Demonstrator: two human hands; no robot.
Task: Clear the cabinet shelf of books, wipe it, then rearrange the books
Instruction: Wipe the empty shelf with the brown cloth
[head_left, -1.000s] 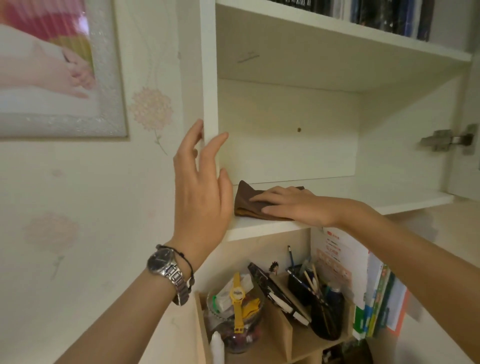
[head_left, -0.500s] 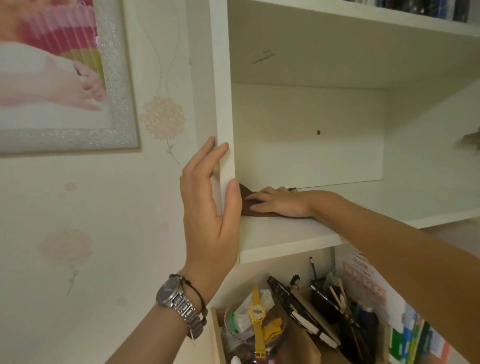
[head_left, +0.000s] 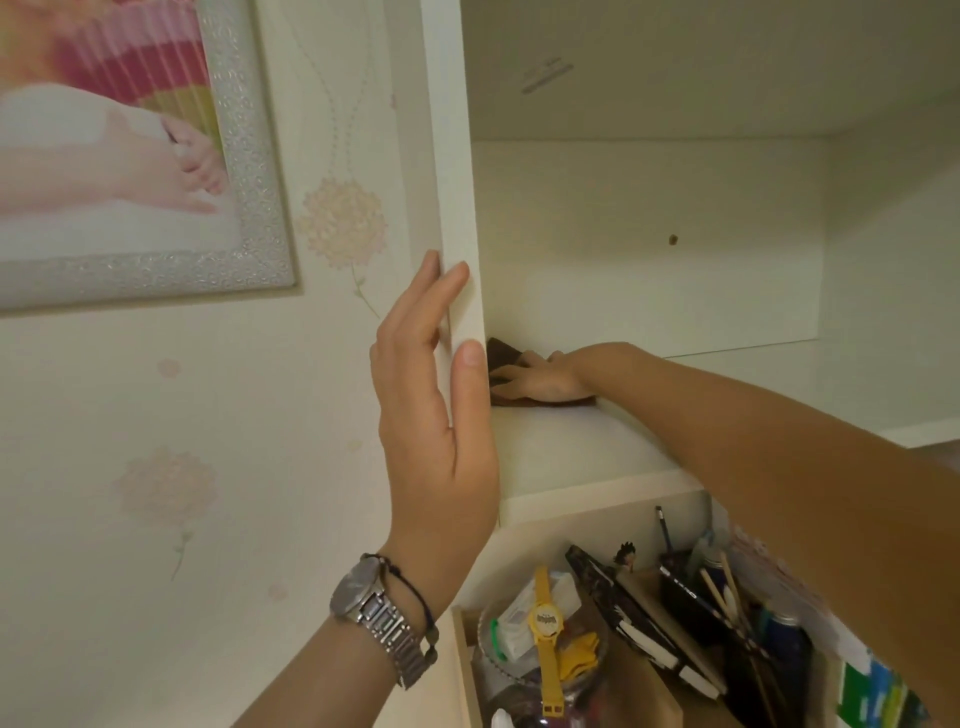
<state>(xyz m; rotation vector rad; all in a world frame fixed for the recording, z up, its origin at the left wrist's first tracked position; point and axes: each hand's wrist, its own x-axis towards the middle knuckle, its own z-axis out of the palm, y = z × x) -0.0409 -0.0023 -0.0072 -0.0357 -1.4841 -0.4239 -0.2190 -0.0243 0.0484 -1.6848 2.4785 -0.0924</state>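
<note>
The white cabinet shelf (head_left: 582, 447) holds no books. A brown cloth (head_left: 501, 352) lies in its back left corner. My right hand (head_left: 540, 376) lies flat on the cloth and presses it onto the shelf board, with fingers straight toward the left wall. My left hand (head_left: 434, 415) rests on the front edge of the cabinet's left side panel (head_left: 457, 208); its fingers are straight along the outer face and the thumb lies on the edge. A metal watch sits on that wrist.
A framed picture (head_left: 130, 156) hangs on the wall to the left. Below the shelf stand a glass jar with a yellow watch (head_left: 543, 639), a pen holder (head_left: 727, 587) and upright books (head_left: 878, 691) at the lower right.
My right hand has slid the cloth deeper toward the back left corner. The view has moved closer and left, so the left hand sits lower on the side panel.
</note>
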